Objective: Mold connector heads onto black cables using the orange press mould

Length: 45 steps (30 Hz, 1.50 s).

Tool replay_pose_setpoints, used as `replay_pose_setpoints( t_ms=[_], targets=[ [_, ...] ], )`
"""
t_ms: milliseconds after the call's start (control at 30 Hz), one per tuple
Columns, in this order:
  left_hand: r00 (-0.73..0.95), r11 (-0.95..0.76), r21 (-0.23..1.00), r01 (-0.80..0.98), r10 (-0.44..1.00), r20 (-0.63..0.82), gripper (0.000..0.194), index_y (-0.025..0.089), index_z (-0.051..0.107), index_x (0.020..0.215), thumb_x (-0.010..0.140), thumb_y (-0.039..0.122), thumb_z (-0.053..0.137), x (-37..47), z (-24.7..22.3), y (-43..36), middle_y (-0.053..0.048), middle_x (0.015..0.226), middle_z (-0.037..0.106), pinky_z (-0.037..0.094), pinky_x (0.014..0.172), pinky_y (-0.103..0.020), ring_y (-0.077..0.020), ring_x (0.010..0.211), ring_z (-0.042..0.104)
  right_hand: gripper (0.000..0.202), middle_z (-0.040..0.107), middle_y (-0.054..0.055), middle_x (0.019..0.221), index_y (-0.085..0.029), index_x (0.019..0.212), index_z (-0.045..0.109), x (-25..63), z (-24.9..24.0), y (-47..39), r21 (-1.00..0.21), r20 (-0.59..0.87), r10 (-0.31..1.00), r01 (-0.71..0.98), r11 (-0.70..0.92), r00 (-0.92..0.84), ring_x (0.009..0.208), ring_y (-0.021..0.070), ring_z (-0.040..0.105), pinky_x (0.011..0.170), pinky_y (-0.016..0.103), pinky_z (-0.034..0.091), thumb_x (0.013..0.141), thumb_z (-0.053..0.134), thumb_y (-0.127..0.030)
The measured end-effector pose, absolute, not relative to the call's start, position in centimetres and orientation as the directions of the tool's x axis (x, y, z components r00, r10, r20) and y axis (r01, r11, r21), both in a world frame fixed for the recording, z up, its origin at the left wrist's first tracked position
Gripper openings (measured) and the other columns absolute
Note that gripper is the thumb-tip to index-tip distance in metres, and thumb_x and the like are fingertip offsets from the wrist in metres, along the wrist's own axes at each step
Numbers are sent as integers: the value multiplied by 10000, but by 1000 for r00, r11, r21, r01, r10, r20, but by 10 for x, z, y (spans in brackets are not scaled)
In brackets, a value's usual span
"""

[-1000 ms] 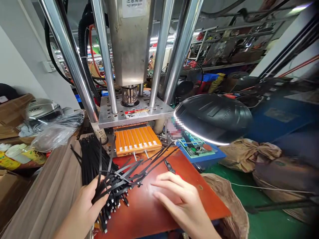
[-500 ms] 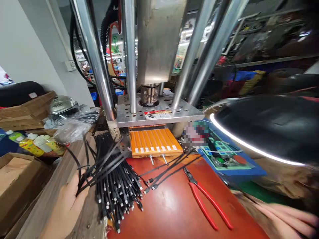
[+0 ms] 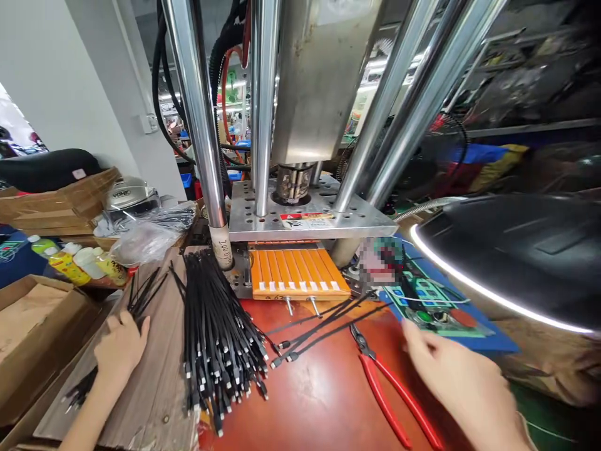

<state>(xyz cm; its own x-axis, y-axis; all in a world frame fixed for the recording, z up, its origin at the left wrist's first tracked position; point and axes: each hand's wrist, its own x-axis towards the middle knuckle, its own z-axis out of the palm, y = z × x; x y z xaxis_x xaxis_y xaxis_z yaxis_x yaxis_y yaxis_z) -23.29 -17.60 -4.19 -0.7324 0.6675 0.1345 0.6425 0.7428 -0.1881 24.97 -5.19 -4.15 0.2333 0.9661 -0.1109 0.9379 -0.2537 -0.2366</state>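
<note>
My left hand (image 3: 121,347) is closed over a small bunch of black cables (image 3: 143,294) on the wooden board at the left; their other ends stick out below my wrist. To its right lies a big pile of short black cables (image 3: 220,332) with metal-tipped plugs toward me. Slightly blurred, my right hand (image 3: 462,382) hovers over the table's right edge, fingers loosely bent and a gap between them, with nothing visible in it. Nearest to it are red-handled pliers (image 3: 385,388). Several loose black cables (image 3: 323,329) lie between the pliers and the pile.
A metal press (image 3: 310,219) stands ahead, with an orange grooved block (image 3: 300,272) beneath its plate. At the right are a ring-lit lamp (image 3: 507,250) and a blue mat (image 3: 498,341). Cardboard boxes (image 3: 37,344), bottles (image 3: 87,266) and a helmet (image 3: 131,194) are at the left.
My left hand has moved left and away from the big pile, bringing its cables down onto the board. My right hand has come in from the lower right toward the pliers. The view has shifted slightly.
</note>
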Motion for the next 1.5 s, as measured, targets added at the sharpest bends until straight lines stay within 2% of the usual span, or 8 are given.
replay_pose_setpoints(
  t_ms=[233, 400, 667, 833, 967, 1133, 1333, 1500],
  targets=[
    [-648, 673, -155, 723, 739, 185, 733, -83, 353, 1363, 906, 486, 288, -210, -32, -146, -313, 1244, 491, 456, 834, -553, -420, 1160, 478, 558, 608, 254, 1154, -68, 1144, 652, 167, -50, 1, -152, -307, 944, 973, -174, 121, 1052, 402, 599, 829, 492, 490, 907, 387, -498],
    [-547, 553, -37, 832, 830, 113, 571, 90, 602, 1134, 942, 485, 237, -200, -22, -85, -218, 1068, 627, 494, 776, -482, -367, 1013, 608, 483, 632, 243, 1097, -94, 1038, 692, 177, -69, -4, -174, -262, 959, 972, -158, 109, 1012, 389, 622, 789, 478, 509, 902, 411, -462],
    [-452, 452, 79, 888, 892, -25, 404, 149, 643, 1020, 951, 476, 417, -218, -33, -25, -83, 991, 689, 510, 809, -374, -193, 885, 656, 401, 648, 238, 1039, -81, 1002, 693, 173, -60, -10, -194, -193, 972, 966, -172, 134, 974, 375, 639, 776, 463, 512, 922, 406, -349],
    [-398, 396, 57, 917, 916, 51, 425, 184, 708, 993, 934, 390, 341, -234, -23, -43, -131, 960, 719, 490, 761, -361, -313, 948, 663, 454, 669, 154, 995, -177, 1037, 680, 185, -52, -16, -243, -68, 981, 951, -192, 180, 991, 326, 640, 817, 420, 502, 997, 280, -389],
    [-356, 356, 23, 934, 927, 122, 419, 143, 697, 1074, 896, 330, 368, -239, -15, -46, -177, 1006, 708, 474, 779, -381, -355, 965, 650, 498, 656, 231, 982, -81, 994, 690, 181, -54, -14, -239, -54, 978, 948, -210, 203, 962, 361, 639, 803, 442, 500, 964, 389, -477],
    [-358, 370, 4, 929, 897, 259, 461, 167, 647, 1196, 927, 370, 333, -221, 9, -57, -171, 954, 719, 469, 733, -391, -363, 876, 665, 313, 657, 238, 997, -59, 969, 687, 175, -65, -13, -288, -66, 980, 937, -199, 188, 958, 361, 638, 785, 426, 492, 920, 501, -306],
    [-382, 79, 490, 868, 738, 557, 283, 261, 719, 1032, 866, 407, 541, -176, 55, -89, 4, 938, 747, 499, 861, -313, -223, 918, 687, 320, 682, 78, 766, -167, 765, 675, 191, -63, -16, -482, 26, 984, 865, -142, 176, 807, 227, 660, 670, 251, 444, 919, 447, -331],
    [-404, -267, 760, 592, 718, 567, 311, 178, 706, 1031, 831, 402, 627, -133, 94, -110, -30, 984, 738, 566, 856, -326, -194, 864, 705, 424, 629, 55, 622, -162, 662, 640, 192, -48, -29, -591, 172, 974, 806, -16, 145, 687, 191, 621, 615, 229, 421, 937, 393, -368]
  ],
)
